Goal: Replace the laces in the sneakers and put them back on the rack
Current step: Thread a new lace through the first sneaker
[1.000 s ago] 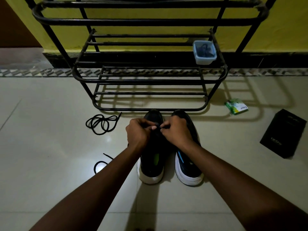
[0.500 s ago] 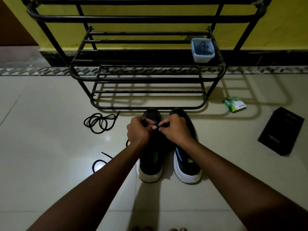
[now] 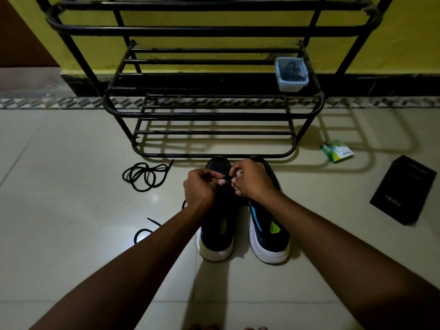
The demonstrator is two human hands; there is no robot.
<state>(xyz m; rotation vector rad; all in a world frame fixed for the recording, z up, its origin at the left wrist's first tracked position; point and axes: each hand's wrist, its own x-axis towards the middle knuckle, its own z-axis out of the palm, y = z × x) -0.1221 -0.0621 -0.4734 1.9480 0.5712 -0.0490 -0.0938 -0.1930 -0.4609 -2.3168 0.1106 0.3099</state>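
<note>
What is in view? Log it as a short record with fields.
place: tiled floor, before a black rack
sneakers: left sneaker and right sneaker side by side, toes toward rack
hands: left hand and right hand pinch a lace over the left sneaker
loose lace: coiled on floor
rack: holds one tub
right side: green packet, black box
</note>
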